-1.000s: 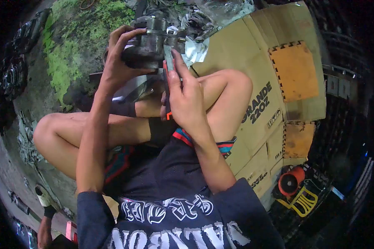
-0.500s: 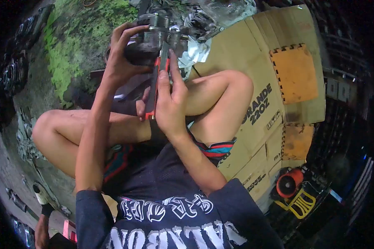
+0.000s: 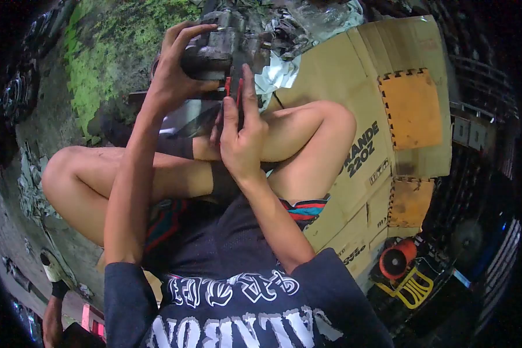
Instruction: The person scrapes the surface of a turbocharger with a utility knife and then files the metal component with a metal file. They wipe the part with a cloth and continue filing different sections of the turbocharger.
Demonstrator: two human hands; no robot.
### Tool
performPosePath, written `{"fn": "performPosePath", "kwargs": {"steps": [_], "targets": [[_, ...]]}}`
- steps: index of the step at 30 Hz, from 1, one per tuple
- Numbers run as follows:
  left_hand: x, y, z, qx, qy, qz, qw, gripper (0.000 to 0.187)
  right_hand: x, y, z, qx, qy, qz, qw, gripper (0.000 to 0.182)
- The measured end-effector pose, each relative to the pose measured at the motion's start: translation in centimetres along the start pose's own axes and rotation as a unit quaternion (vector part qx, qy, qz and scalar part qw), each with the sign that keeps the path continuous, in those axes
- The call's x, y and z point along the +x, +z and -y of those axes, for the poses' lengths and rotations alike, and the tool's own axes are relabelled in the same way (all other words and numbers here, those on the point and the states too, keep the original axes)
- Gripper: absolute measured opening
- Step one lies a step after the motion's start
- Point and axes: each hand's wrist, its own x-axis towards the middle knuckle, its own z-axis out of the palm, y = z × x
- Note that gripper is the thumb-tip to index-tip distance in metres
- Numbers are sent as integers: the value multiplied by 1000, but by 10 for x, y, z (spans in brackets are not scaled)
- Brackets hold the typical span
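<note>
My left hand (image 3: 171, 75) wrapped tight round grimy grey metal engine part (image 3: 214, 49), raised above knees. Right hand (image 3: 240, 136) closed on red-handled tool (image 3: 233, 87), tip against part. I'd brace part, push straight, avoid slipping.

You're looking thru a fisheye: edges curve hard and fall to black all round the cardboard sheet (image 3: 359, 75). Light's dim overall, brightest on that sheet and the bare legs left of it. Far corners beyond it are murky w/ soft detail; no strong glare.
</note>
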Motion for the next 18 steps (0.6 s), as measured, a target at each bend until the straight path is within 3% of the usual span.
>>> {"fn": "performPosePath", "kwargs": {"steps": [11, 13, 18], "targets": [[2, 0, 3, -15, -12, 1, 1000, 104, 7, -5, -5, -84, -54, 12, 995, 55], [2, -1, 3, -13, -13, 3, 1000, 103, 8, -2, -6, -86, -102, -2, 991, 54], [2, 0, 4, -13, -6, 2, 1000, 103, 12, -7, 2, -102, -73, 3, 992, 55]]}}
